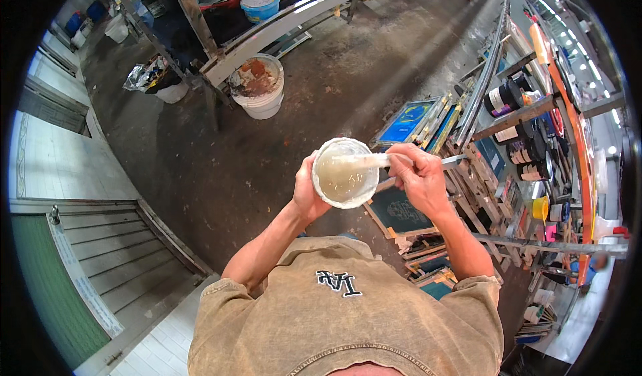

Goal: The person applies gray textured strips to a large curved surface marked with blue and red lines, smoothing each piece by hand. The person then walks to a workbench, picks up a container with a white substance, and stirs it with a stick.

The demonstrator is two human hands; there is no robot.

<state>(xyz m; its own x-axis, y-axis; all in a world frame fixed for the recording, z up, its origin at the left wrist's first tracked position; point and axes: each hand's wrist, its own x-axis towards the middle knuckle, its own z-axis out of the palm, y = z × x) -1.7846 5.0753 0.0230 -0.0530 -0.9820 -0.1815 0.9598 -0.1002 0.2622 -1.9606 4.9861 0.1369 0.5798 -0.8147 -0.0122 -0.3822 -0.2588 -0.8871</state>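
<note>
brown shirt (344,322) — left hand (307,194) cups white tub (345,205) — right hand (421,175) pinches stick (363,161)

Pale stick (361,161) across a round tub (344,205) of cloudy liquid (340,186);
left fingers (306,175) hold the tub's side; right fingers (404,162) pinch the stick; beyond, a white bucket (263,106) stands on dark floor (207,169).
</note>
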